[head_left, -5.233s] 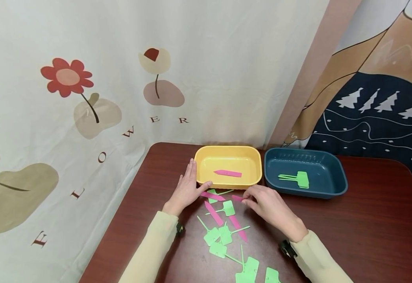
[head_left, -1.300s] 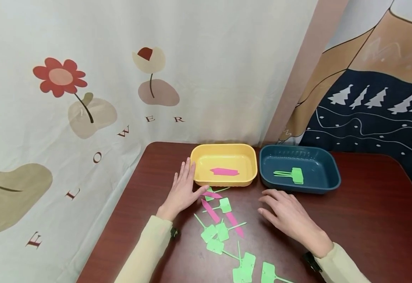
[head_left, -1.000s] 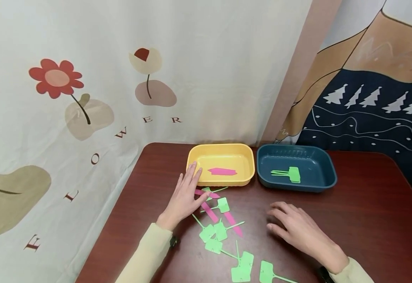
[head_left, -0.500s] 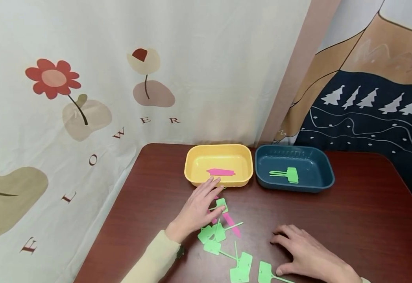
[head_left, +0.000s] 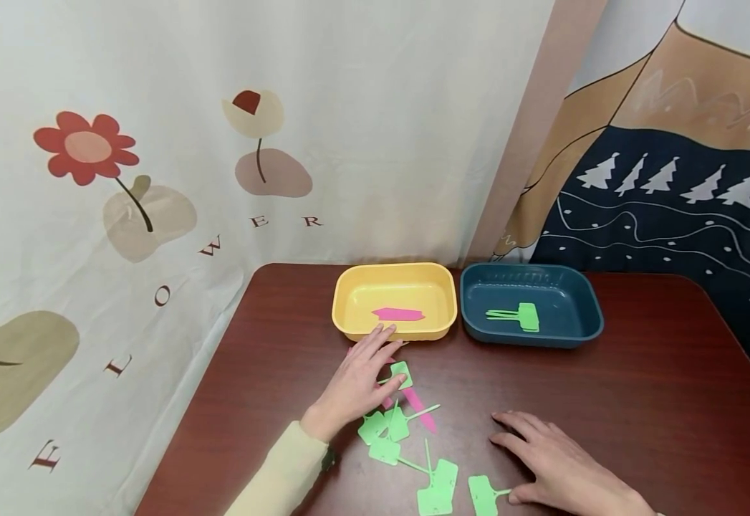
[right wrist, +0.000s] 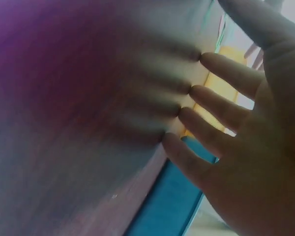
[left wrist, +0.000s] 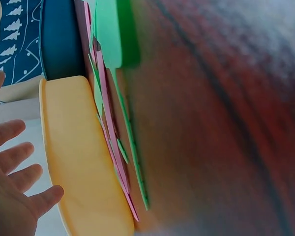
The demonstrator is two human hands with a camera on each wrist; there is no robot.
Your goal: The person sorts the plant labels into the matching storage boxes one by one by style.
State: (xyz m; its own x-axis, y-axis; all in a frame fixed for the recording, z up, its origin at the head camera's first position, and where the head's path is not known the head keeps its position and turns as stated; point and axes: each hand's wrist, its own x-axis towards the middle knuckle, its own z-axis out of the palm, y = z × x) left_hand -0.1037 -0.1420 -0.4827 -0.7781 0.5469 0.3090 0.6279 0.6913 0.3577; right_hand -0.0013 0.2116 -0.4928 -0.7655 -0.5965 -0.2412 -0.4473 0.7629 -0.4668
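Observation:
My left hand point(head_left: 358, 380) hovers, fingers spread, over pink pointed plant labels point(head_left: 420, 412) and a green T-shaped plant label point(head_left: 402, 373) in front of the yellow tray point(head_left: 394, 278); it partly hides them. In the left wrist view its fingers point(left wrist: 12, 157) are apart and hold nothing. My right hand point(head_left: 558, 466) rests its fingertips on the table at the right, as the right wrist view shows. Its thumb is at the stem of a separate green plant label point(head_left: 482, 494); whether they touch I cannot tell. Pink labels point(head_left: 399, 314) lie stacked in the yellow tray.
A dark blue tray point(head_left: 564, 312) stands right of the yellow one, holding several green labels point(head_left: 528, 317). More green labels point(head_left: 384, 451) overlap on the brown table point(head_left: 658, 373), down to its near side. A printed curtain point(head_left: 375, 143) hangs behind.
My right hand, which pinched a pink label, has drawn back empty to the near right. The yellow tray holds more pink. My left hand has moved from the tray's left side over the labels.

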